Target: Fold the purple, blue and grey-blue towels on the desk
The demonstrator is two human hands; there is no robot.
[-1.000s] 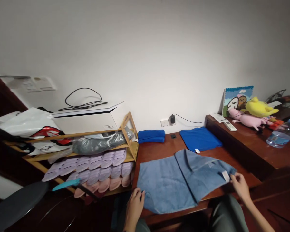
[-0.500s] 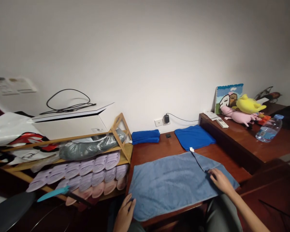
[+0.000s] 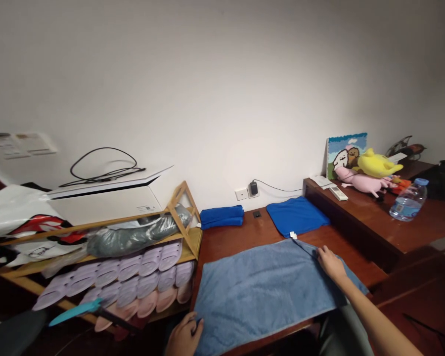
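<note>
A grey-blue towel (image 3: 263, 291) lies spread over the front of the brown table (image 3: 222, 242). My left hand (image 3: 186, 336) is at its front left corner, fingers bent and close to the towel's edge; whether they grip it is unclear. Over the right part of the towel, my right hand (image 3: 330, 263) has its fingers closed at the end of a dark strip (image 3: 306, 247), which runs back to a white tag (image 3: 292, 235). Behind the towel are a folded blue cloth (image 3: 222, 216) and a flatter blue cloth (image 3: 298, 216).
A wooden rack (image 3: 185, 232) on the left holds a white box (image 3: 107, 203) and lilac slippers (image 3: 148, 262). On the raised right surface stand a water bottle (image 3: 408, 205), plush toys (image 3: 378, 164) and a remote (image 3: 338, 193). A charger (image 3: 253, 188) is plugged into the wall.
My right hand has shifted slightly back and left, and the dark strip now looks shorter. My left hand appears lower in the view, which has itself tilted up a little.
</note>
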